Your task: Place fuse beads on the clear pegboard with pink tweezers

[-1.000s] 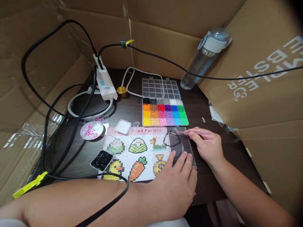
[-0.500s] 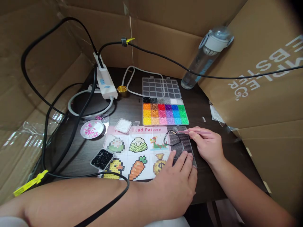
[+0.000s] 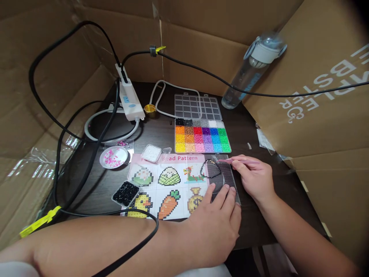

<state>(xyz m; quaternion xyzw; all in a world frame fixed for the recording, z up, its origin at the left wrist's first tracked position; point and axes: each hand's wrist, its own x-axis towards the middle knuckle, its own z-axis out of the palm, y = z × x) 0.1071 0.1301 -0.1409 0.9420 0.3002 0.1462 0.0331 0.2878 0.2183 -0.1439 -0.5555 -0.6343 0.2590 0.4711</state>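
My right hand [image 3: 255, 177] pinches pink tweezers [image 3: 245, 162], their tips over the upper part of a clear pegboard [image 3: 230, 181]. A curved outline of black beads [image 3: 210, 176] lies on that board. Fingers spread, my left hand [image 3: 217, 219] rests flat on the board's lower part and the edge of the bead pattern sheet [image 3: 184, 192]. On the sheet's left side sit a box of black beads [image 3: 126, 193] and, higher up, a box of white beads [image 3: 151, 153]. Whether the tweezer tips hold a bead is too small to tell.
Behind the sheet stands an open case of coloured beads [image 3: 201, 136]. A round dish of pink beads [image 3: 114, 157], a gold cup [image 3: 150, 110] and a power strip [image 3: 130, 102] are at left. A bottle [image 3: 250, 73] leans at back right; a black cable [image 3: 144, 234] crosses my left forearm.
The whole view has shifted slightly. The tweezer tips sit a little farther right over the board; my left hand stays in place on it.
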